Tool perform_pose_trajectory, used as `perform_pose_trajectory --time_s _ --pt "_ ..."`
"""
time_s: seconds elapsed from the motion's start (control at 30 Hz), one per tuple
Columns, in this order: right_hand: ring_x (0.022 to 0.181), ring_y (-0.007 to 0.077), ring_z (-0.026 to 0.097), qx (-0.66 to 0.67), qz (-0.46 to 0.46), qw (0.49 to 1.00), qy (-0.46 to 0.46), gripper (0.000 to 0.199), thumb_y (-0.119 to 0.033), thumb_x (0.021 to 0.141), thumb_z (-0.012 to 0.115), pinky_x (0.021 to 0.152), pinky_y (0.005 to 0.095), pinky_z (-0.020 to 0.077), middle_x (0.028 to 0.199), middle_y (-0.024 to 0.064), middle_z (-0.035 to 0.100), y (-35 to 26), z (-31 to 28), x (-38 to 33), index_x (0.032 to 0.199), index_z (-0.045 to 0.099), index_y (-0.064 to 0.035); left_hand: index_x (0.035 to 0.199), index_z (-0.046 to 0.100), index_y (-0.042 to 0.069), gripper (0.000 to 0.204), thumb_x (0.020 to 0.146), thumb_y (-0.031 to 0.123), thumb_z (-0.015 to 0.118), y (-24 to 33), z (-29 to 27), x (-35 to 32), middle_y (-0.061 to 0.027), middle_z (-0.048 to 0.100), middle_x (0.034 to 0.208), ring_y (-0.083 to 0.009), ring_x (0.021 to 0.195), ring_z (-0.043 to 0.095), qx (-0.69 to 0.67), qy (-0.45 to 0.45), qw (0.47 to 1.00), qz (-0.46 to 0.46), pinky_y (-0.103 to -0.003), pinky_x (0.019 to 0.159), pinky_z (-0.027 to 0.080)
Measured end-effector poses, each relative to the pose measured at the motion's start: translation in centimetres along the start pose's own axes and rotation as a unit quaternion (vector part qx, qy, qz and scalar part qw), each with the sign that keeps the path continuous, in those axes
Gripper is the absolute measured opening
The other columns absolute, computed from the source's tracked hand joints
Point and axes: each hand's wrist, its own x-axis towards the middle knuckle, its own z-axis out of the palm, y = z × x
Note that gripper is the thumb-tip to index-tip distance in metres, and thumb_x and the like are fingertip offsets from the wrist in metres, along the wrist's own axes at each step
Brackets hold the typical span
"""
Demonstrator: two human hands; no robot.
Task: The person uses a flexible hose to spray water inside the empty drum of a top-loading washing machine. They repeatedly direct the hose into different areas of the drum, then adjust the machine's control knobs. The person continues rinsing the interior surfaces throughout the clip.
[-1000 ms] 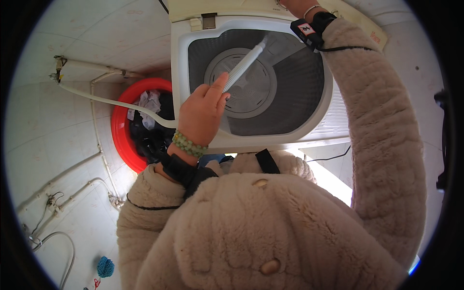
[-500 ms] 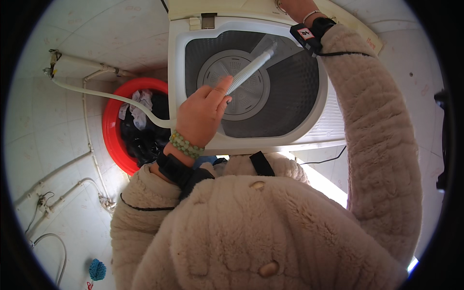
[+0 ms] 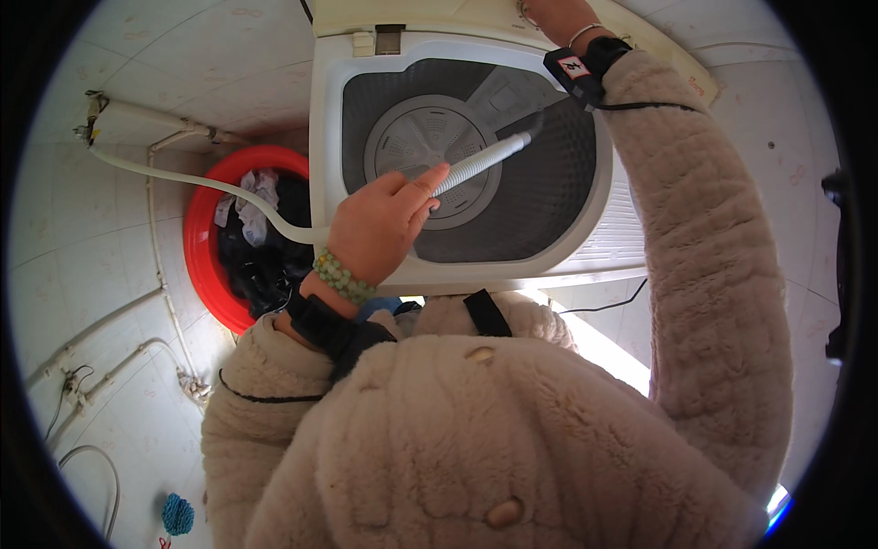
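Pale tiled floor and walls (image 3: pixel 110 229) fill the left and upper left of the frame, with thin pipes (image 3: pixel 101 320) running along the wall at the lower left and a small blue scrubber (image 3: pixel 177 514) on the floor near the bottom edge. At the upper middle stands a white top-loading washing machine (image 3: pixel 457 274) with its lid up, the grey drum (image 3: pixel 549 192) open to view and the round agitator plate (image 3: pixel 425 156) at its bottom.

A left hand (image 3: pixel 380 224), with a green bead bracelet (image 3: pixel 343 277) at the wrist and a black strap below it, is closed around a white ribbed hose (image 3: pixel 480 160) in the middle of the frame. The hose's end points into the drum toward the upper right, where water seems to spray from it. Behind the hand the hose trails left over the machine's rim, past a red basin (image 3: pixel 206 274) full of dark and light laundry (image 3: pixel 261 238), up to a wall fitting (image 3: pixel 101 119) at the upper left.

At the top edge, the right hand (image 3: pixel 553 16) rests on the machine's back panel; how its fingers are set I cannot tell. A fluffy cream jacket (image 3: pixel 476 439) fills the lower frame.
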Motion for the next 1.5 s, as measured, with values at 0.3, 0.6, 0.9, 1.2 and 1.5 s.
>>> perform_pose_trajectory --time_s 0.3,0.6,0.9,1.2,1.5 --pt "0.081 0.0381 0.067 -0.037 0.009 0.999 -0.017 0.01 -0.013 0.087 0.058 0.071 0.0468 0.0545 0.091 0.0186 0.067 -0.4 0.0 0.3 0.094 0.063 -0.0078 0.132 0.063 0.019 0.042 0.09 0.017 0.07 -0.3 0.2 0.0 -0.005 0.057 0.076 -0.0257 0.064 0.059 0.01 0.042 0.999 0.001 -0.037 0.056 0.05" --pt "0.081 0.0383 0.068 -0.021 0.01 1.0 -0.021 0.01 -0.011 0.087 0.057 0.071 0.0466 0.0549 0.091 0.0191 0.067 -0.4 -0.1 0.2 0.093 0.064 -0.007 0.132 0.063 0.012 0.045 0.088 0.002 0.067 -0.2 -0.2 -0.1 -0.0102 0.06 0.08 -0.0269 0.068 0.06 -0.018 0.058 0.998 -0.024 -0.036 0.062 0.05" --pt "0.08 0.0364 0.068 -0.062 0.006 0.998 -0.02 0.011 -0.014 0.088 0.057 0.069 0.0459 0.0546 0.09 0.0183 0.067 -0.4 0.0 0.3 0.094 0.063 -0.0072 0.131 0.063 0.018 0.04 0.091 0.019 0.069 -0.3 -0.8 0.1 -0.0061 0.054 0.075 -0.0261 0.064 0.059 0.106 0.123 0.985 -0.066 -0.039 0.056 0.05" --pt "0.08 0.0364 0.068 -0.049 -0.007 0.998 -0.028 0.012 -0.018 0.089 0.057 0.069 0.0466 0.0538 0.09 0.0174 0.067 -0.3 0.0 0.8 0.092 0.063 -0.0071 0.121 0.068 0.017 0.032 0.09 0.013 0.063 0.2 -3.8 -1.2 -0.0074 0.06 0.079 -0.0283 0.07 0.064 0.299 -0.116 0.946 -0.047 -0.04 0.058 0.052" --pt "0.08 0.0354 0.068 -0.093 -0.01 0.995 -0.044 0.015 -0.018 0.088 0.058 0.068 0.0455 0.0545 0.089 0.0167 0.067 -0.9 -0.3 0.7 0.093 0.065 -0.006 0.119 0.069 0.018 0.03 0.089 0.016 0.064 -0.1 -4.2 -0.7 -0.0074 0.062 0.08 -0.0287 0.074 0.066 0.337 -0.04 0.936 -0.095 -0.041 0.06 0.053"
